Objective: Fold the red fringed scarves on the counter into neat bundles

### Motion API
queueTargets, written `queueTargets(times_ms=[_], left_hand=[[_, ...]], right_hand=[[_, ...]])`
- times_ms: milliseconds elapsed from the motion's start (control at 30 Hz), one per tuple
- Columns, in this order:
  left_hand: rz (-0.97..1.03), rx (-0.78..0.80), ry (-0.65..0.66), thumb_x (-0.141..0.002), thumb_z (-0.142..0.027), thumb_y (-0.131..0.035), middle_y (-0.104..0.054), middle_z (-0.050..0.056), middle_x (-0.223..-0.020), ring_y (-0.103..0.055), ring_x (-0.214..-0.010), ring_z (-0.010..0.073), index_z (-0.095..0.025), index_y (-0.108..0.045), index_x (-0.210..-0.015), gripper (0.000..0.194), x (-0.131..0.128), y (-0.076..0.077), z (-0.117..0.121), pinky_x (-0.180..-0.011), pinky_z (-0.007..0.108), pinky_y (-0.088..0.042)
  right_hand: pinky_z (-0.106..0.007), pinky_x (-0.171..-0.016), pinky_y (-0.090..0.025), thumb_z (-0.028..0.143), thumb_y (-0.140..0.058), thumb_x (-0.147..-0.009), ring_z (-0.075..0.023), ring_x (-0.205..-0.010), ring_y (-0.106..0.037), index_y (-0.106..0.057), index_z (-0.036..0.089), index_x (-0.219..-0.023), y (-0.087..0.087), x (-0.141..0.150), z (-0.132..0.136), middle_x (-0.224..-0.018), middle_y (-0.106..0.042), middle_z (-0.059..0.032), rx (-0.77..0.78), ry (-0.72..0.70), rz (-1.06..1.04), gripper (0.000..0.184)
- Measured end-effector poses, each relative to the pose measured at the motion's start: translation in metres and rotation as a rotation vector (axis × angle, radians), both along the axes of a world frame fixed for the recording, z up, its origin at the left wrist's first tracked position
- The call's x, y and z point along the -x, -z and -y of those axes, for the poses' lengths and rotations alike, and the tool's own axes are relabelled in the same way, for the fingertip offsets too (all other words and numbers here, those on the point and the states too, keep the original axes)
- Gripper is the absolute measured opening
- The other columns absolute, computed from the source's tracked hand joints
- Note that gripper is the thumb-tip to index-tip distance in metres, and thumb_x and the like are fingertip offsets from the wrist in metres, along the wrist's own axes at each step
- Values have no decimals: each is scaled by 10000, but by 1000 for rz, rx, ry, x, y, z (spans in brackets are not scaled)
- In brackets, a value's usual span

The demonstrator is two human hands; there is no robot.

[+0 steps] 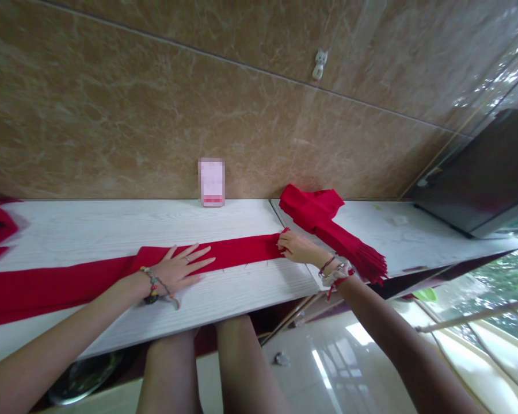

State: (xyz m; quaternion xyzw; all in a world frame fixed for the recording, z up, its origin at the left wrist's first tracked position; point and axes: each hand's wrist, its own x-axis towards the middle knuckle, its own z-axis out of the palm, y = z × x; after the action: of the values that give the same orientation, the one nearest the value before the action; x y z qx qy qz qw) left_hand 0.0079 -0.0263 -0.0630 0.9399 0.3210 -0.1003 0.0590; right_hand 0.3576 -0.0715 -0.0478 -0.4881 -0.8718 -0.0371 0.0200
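Your open left hand (179,271) presses the long red cloth strip (237,252) on the white wood-grain counter (228,298); your right (297,247) pinches its end, apparently straightening it. Any further smoothing calls for aligned edges and light tension.

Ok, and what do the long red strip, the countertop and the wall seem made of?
Long red strip: probably woven cloth, matte, with loose threads along its edge.
Countertop: white, satin laminate or painted wood, finely grained.
Wall: polished brown stone or stone-look tile, showing pale veins and seams.

Downward head view over hands (182,270)
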Motion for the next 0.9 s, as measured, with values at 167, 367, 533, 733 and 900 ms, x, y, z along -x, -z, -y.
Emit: queueTargets(times_ms=[167, 367, 533, 733, 900], left_hand=[[16, 0, -23, -872, -419, -282, -216, 60, -1415, -142, -1281, 323, -345, -258, -1322, 457, -3, -2, 2, -927, 651, -88], [49, -9, -8, -867, -441, -286, -237, 57, -1410, -159, -1275, 323, -351, -283, -1313, 455, -2, -1, 1, -931, 643, -102], [45, -15, -9, -868, -427, -289, -243, 62, -1407, -164, -1273, 327, -336, -276, -1320, 461, -2, -2, 2, -935, 641, -101], [68, -24, -6, -867, -435, -289, -225, 46, -1413, -152, -1277, 329, -359, -253, -1321, 462, 1, 6, -2, -934, 647, -94], [45, -17, -6, -869, -448, -269, -208, 48, -1419, -139, -1281, 326, -353, -241, -1327, 468, 0, 5, -2, -935, 644, -95]], right_hand=[[-315, -802, -405, 14, -423, -651, -178, -891, -511, -567, 151, -765, -6, -34, 6, -882, -573, -79, -30, 93, 31, 229], [-284, -775, -412, 49, -460, -677, -160, -851, -504, -567, 158, -792, -19, 9, 7, -861, -577, -64, -70, -38, -76, 191], [-285, -745, -409, 33, -454, -658, -159, -821, -515, -572, 153, -780, -8, 5, 9, -828, -585, -59, 0, -89, 41, 208], [-262, -664, -420, 40, -424, -695, -148, -740, -525, -577, 154, -682, -12, -49, 15, -737, -589, -58, -47, 136, 65, 191], [-264, -756, -409, 71, -449, -732, -155, -831, -522, -582, 151, -803, -21, 0, -9, -821, -594, -55, -126, 24, -11, 170]])
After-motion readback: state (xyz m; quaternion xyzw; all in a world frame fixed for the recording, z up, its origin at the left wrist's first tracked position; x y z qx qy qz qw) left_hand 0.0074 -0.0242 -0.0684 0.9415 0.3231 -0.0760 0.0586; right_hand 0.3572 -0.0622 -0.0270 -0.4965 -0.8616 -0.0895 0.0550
